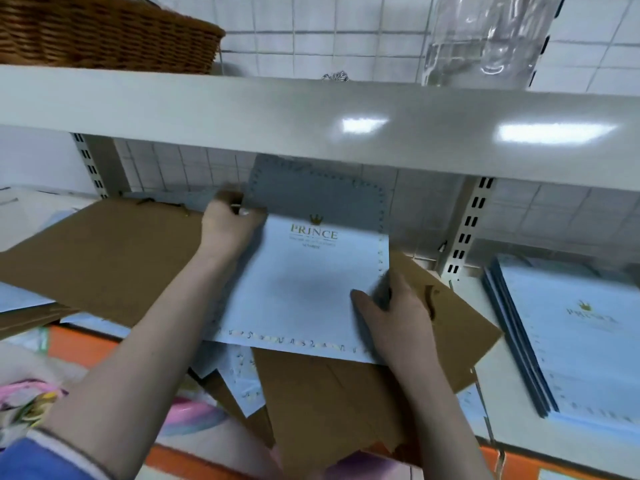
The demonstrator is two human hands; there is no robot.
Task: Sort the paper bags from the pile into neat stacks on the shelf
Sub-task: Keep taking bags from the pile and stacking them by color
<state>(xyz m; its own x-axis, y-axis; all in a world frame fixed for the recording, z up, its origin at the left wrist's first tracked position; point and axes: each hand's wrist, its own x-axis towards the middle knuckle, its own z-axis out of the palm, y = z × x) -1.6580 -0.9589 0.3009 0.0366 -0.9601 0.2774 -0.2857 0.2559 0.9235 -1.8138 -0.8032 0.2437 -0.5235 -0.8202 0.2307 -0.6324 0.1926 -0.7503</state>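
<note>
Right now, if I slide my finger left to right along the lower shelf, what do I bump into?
Big brown bag → left hand → pale blue Prince bag → right hand → neat stack of blue bags.

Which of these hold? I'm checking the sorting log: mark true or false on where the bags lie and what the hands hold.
1. Both hands hold the pale blue paper bag printed PRINCE. True.
2. The left hand has its grip on a brown bag. False: it pinches the blue bag's top corner.
3. A neat stack of blue bags lies on the shelf to the right. True.
4. The woven wicker basket sits on the lower shelf. False: it sits on the upper shelf.
</note>
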